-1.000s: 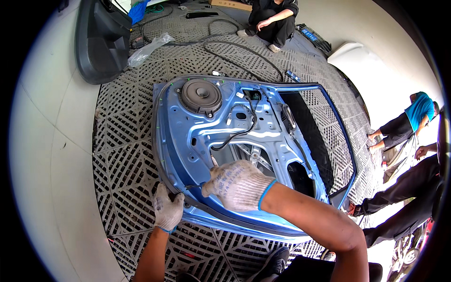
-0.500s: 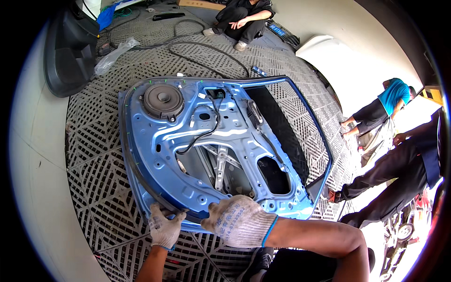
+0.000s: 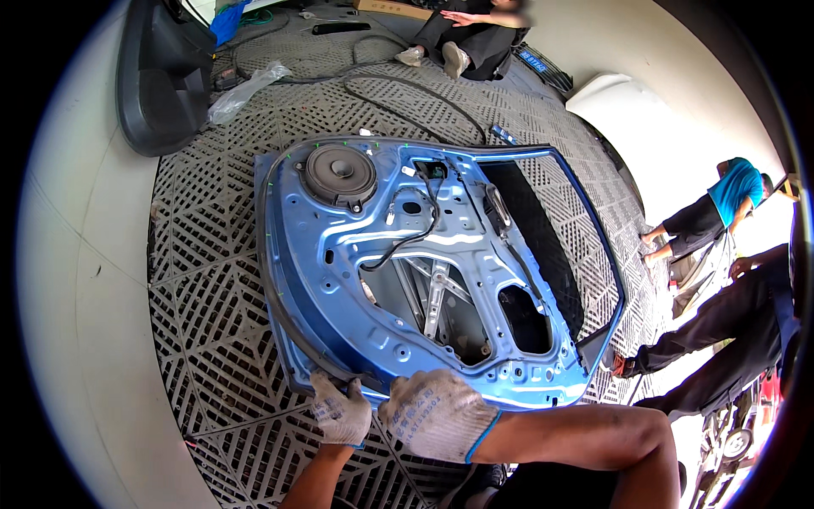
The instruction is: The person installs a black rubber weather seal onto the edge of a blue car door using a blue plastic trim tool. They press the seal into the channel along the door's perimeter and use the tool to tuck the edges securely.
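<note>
A blue car door (image 3: 398, 339) without its inner trim lies flat on the floor, its window frame to the right. Along its left and near edge runs a black rubber door seal (image 3: 297, 335). Knitted white gloves with blue cuffs cover both my hands. At the near left corner, my left hand (image 3: 341, 413) pinches the seal between thumb and fingers. Just right of it, my right hand (image 3: 439, 416) is closed against the door's near edge; its fingertips and anything in them are hidden. A round black speaker (image 3: 339, 172) and a dark wiring harness (image 3: 415, 240) are on the door.
Grey slatted tiles (image 3: 203, 280) form the floor. A black trim panel (image 3: 161, 85), a clear plastic bag (image 3: 246, 93) and a black hose (image 3: 407, 109) lie beyond the door. One person squats at the back (image 3: 466, 38); two others (image 3: 733, 195) (image 3: 721, 327) are on the right.
The whole scene has shifted right in the view. My right hand has come closer to my left along the door's near edge. My left hand keeps its place on the seal.
</note>
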`<state>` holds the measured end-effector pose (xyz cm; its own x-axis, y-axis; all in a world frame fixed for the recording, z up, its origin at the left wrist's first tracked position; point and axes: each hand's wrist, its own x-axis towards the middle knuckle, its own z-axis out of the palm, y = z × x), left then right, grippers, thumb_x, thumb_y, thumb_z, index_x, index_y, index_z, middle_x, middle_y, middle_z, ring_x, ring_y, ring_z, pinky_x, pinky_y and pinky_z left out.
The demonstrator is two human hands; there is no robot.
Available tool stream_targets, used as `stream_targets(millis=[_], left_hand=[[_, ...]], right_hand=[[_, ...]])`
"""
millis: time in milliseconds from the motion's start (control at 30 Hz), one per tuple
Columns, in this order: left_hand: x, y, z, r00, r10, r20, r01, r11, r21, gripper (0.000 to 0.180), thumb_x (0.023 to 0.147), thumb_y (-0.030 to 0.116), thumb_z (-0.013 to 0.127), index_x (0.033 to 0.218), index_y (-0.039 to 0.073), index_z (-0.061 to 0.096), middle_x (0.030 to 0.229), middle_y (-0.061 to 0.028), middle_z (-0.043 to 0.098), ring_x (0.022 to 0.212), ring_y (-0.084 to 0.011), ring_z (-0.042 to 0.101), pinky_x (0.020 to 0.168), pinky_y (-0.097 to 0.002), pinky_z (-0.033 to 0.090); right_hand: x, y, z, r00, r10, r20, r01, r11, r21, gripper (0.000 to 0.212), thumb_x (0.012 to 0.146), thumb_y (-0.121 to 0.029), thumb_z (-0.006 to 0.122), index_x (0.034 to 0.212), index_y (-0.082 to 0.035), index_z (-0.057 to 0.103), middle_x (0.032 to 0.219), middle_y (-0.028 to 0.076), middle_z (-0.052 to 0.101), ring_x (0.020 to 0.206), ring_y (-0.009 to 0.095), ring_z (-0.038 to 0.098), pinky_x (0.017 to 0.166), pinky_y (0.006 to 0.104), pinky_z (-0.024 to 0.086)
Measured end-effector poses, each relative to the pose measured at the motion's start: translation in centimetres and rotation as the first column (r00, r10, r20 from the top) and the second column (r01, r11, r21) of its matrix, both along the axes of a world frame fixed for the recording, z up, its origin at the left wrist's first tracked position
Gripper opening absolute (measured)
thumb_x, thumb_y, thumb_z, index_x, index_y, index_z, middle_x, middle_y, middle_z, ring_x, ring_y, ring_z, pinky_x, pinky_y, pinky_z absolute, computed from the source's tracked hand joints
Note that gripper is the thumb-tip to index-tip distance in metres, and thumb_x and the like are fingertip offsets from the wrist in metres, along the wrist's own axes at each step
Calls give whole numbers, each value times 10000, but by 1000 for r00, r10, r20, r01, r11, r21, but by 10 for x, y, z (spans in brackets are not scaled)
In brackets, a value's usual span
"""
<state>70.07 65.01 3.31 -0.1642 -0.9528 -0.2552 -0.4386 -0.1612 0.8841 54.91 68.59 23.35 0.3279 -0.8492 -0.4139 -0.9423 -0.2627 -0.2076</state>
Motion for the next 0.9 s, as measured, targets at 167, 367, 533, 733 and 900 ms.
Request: stream_targets(millis=[167,367,533,733,900], left_hand=[[0,5,-11,999,-7,53,8,1000,-16,527,1005,9,779,1381,-141,442,1190,-325,746,1108,-475,793,1012,-503,616],[3,9,-30,999,3,-46,-7,997,-76,506,981,-16,777,1356,-118,454,1130,-278,741,1039,-442,797,968,-509,627],[-2,9,-40,987,51,-150,-65,994,-89,569,968,17,822,1380,-126,457,1157,-279,749,1048,-398,805,944,-474,644],[0,10,-55,992,54,-118,-65,994,-93,597,961,21,838,1400,-132,464,1143,-276,765,1052,-395,814,952,-464,652],[5,6,-15,1000,-11,-25,9,998,-64,544,970,-25,774,1399,-135,459,1148,-289,756,1045,-412,809,936,-467,643]], right_hand=[[24,33,-25,975,-197,-103,198,980,6,206,1044,-257,708,1153,-85,736,1049,76,739,911,290,743,777,413,623],[11,69,-110,968,-147,201,157,987,-32,173,1092,-178,613,1164,-46,700,1097,122,705,979,255,697,871,385,588],[48,75,-149,989,149,-6,-149,983,-111,209,1021,-85,636,1158,-13,777,1055,114,765,882,219,771,742,350,654],[45,41,-105,969,222,-107,-224,975,-5,209,1061,-162,671,1214,-63,774,1073,85,760,935,225,759,766,366,639],[-33,-2,-14,914,337,-228,-316,941,124,217,1095,-226,701,1260,-104,772,1088,60,756,979,230,749,786,379,627]])
